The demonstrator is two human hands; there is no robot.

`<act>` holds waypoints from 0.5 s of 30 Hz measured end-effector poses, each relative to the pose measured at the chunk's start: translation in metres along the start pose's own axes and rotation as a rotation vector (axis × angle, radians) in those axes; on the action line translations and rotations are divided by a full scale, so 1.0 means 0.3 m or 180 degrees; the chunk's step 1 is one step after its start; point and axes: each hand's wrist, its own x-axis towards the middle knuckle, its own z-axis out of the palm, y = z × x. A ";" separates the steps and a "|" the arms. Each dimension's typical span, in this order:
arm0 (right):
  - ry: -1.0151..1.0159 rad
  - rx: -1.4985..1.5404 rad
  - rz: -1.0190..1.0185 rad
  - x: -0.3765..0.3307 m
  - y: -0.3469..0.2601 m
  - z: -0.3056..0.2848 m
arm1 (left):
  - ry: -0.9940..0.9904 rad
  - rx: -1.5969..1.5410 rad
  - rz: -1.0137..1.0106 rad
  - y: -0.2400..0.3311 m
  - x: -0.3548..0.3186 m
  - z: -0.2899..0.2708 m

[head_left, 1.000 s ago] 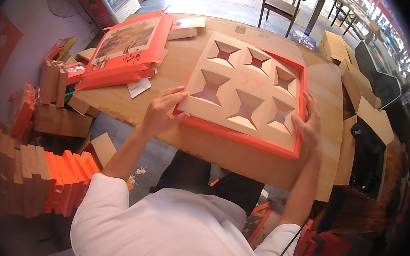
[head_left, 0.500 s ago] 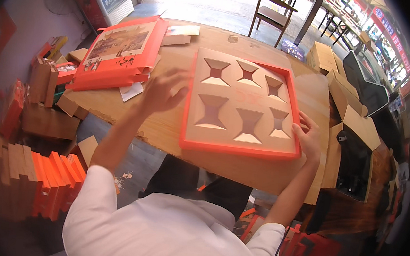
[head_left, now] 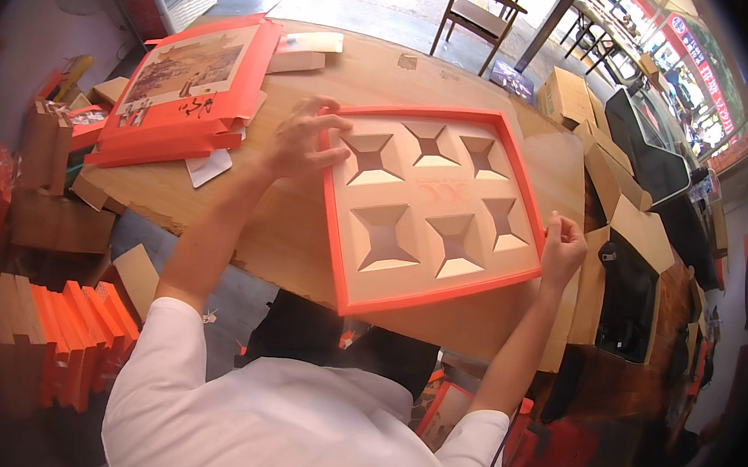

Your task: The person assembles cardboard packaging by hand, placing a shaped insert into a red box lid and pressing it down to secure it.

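A shallow red box (head_left: pixel 433 297) lies turned at an angle on the table in front of me. Seated inside its rim is a beige cardboard insert (head_left: pixel 413 197) with several square, funnel-shaped openings. My left hand (head_left: pixel 297 142) grips the box's far left corner, its fingers over the rim and the thumb on the left side. At the right edge, my right hand (head_left: pixel 563 250) is closed, with thumb and fingers pinched against the box's side. What the fingertips of that hand press on is partly hidden.
On the table's left (head_left: pixel 251 214) lies a red printed box cover (head_left: pixel 187 84), near a small pale carton (head_left: pixel 305 54). Folded red and brown boxes (head_left: pixel 71 340) stand at lower left. Open brown cartons (head_left: pixel 600 244) crowd the right side. A chair (head_left: pixel 477 20) stands beyond the table.
The insert's far left part, earlier overlapping the rim, now sits inside it. The box has turned counterclockwise and come nearer. My left hand has moved onto its far left corner.
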 end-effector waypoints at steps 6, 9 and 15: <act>0.0969 0.1297 -0.0141 -0.022 0.034 0.022 | -0.0413 0.0016 -0.0152 0.022 0.001 -0.077; 0.1315 0.1258 -0.0527 -0.038 0.053 0.055 | -0.0414 -0.0033 -0.0210 0.041 -0.005 -0.081; 0.0985 0.1008 -0.0070 -0.032 0.063 0.129 | -0.0685 0.0539 -0.0212 0.100 -0.019 -0.139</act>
